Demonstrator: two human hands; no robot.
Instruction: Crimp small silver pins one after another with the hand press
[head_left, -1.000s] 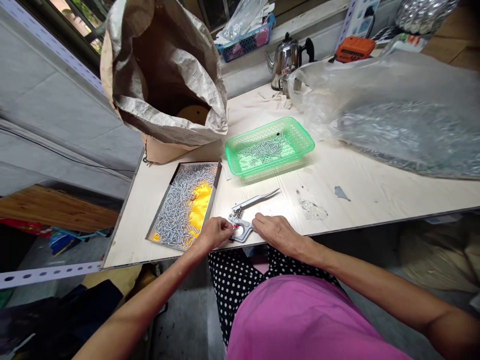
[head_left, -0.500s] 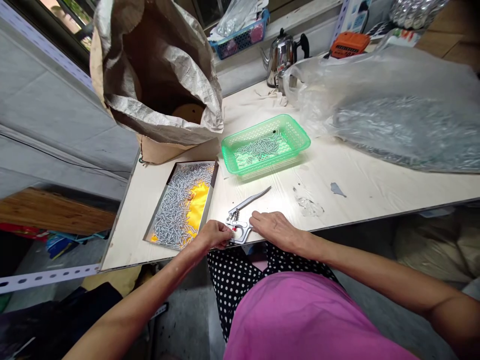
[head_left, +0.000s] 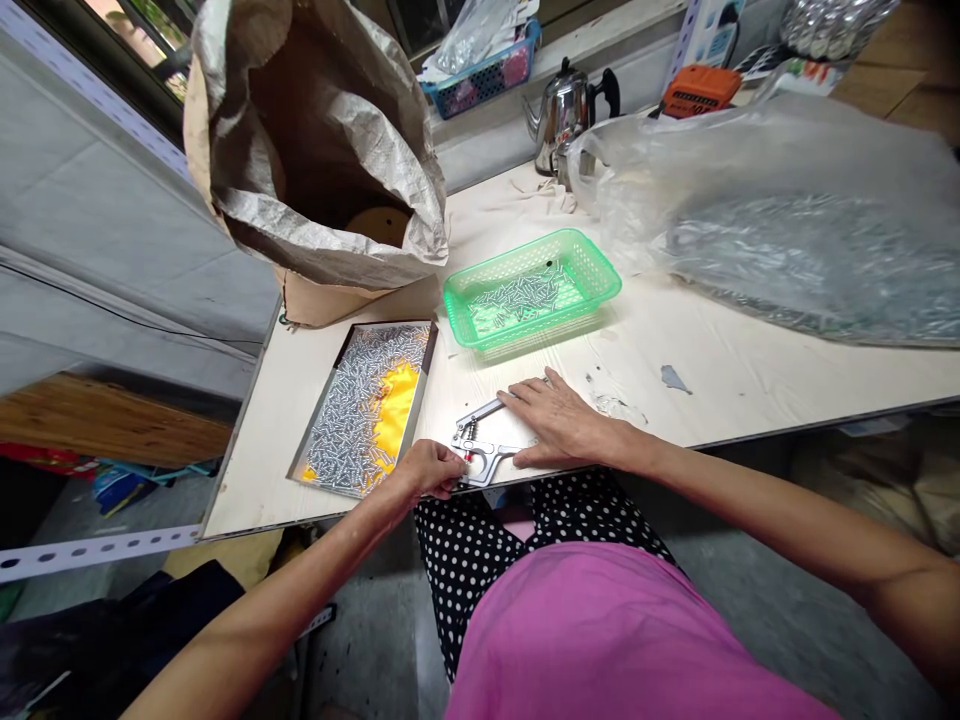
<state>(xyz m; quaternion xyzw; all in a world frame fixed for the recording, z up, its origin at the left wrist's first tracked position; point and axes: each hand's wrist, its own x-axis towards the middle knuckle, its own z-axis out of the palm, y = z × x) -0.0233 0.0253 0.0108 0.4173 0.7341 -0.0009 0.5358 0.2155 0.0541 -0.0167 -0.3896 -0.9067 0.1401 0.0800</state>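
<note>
A pair of silver hand-press pliers [head_left: 491,455] with a coil spring and a small red part lies at the table's front edge, its two handles spread apart. My right hand [head_left: 559,420] is around the handles, fingers over the upper one and thumb by the lower one. At the jaw end, my left hand [head_left: 435,470] is closed in a pinch; whatever sits between its fingertips is too small to make out. Left of the pliers, a shallow tray [head_left: 421,395] holds many small metal pins over a yellow base. A green plastic basket [head_left: 517,345] behind the pliers contains more small metal pieces.
A large open sack [head_left: 322,240] stands at the table's back left. On the right lies a big clear plastic bag [head_left: 810,240] of metal pieces. A steel kettle [head_left: 562,110], a blue basket [head_left: 484,85] and an orange box [head_left: 699,92] are along the back.
My right hand has moved up from the lower handle and spread its fingers over the upper handle. My left hand stays at the jaw end.
</note>
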